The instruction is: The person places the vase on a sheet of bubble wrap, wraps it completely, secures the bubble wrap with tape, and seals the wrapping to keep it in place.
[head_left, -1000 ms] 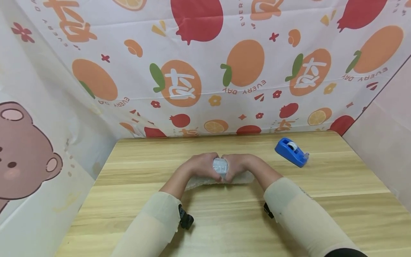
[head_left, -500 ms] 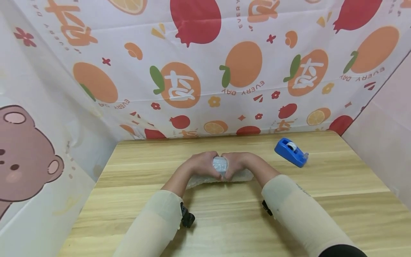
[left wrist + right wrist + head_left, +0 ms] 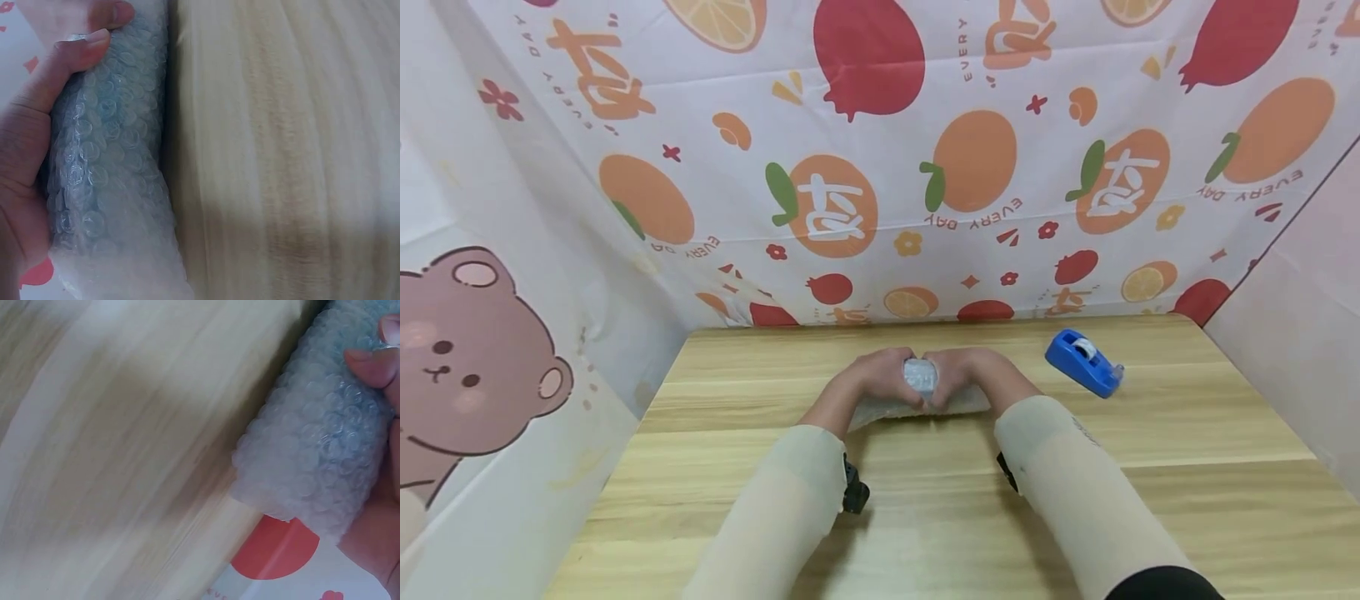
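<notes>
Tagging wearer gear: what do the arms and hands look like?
Left hand and right hand are bare, no gloves. Left sleeve and right sleeve: pale beige with grey-green cuffs. Small dark marking on the right one, unreadable. Small black device at each cuff's inner side. Black band crosses the right sleeve at the frame's bottom edge.

"EVERY DAY" on fruit-print cloth (image 3: 895, 187)

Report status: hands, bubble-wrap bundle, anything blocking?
Left hand and right hand both gripping bubble-wrap bundle. Bundle crosswise, contents unclear. Blue tape dispenser off to the right, apart from both hands; no obstruction seen.
</notes>
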`<state>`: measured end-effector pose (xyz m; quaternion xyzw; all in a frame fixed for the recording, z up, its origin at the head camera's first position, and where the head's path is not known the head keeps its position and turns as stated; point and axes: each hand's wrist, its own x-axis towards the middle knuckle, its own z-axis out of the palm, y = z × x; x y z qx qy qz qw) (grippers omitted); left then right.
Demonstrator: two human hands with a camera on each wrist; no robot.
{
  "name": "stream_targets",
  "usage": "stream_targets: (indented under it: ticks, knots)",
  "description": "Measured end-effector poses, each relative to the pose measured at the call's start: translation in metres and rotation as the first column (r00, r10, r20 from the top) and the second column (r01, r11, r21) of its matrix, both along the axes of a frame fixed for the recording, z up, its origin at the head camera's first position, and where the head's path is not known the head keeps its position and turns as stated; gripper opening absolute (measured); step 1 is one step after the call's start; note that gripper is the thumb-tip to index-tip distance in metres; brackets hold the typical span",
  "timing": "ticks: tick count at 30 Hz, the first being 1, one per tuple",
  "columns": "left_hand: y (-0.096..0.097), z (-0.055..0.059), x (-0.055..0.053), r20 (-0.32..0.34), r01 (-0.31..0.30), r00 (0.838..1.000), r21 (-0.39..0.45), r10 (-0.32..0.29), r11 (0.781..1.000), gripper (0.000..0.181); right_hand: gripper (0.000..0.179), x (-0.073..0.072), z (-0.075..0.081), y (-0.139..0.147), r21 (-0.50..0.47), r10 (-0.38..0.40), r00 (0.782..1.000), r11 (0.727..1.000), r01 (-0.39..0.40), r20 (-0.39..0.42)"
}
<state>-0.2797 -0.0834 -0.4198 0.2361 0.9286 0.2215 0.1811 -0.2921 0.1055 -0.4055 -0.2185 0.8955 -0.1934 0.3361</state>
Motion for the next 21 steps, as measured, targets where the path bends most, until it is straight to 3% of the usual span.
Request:
stream_targets:
  ticks: [10, 21]
  knots:
    - [-0.003, 0.003, -0.007, 0.039, -0.030, 0.999, 0.020, 0.030, 0.999, 0.061, 0.064, 0.000, 0.006, -0.005, 0.024, -0.075, 0.997, 0.997, 0.075, 0.012]
    - [-0.003, 0.002, -0.003, 0.100, -0.064, 0.993, 0.085, 0.056, 0.994, 0.063, 0.061, 0.004, 0.012, -0.005, 0.038, -0.086, 0.996, 0.996, 0.086, -0.001]
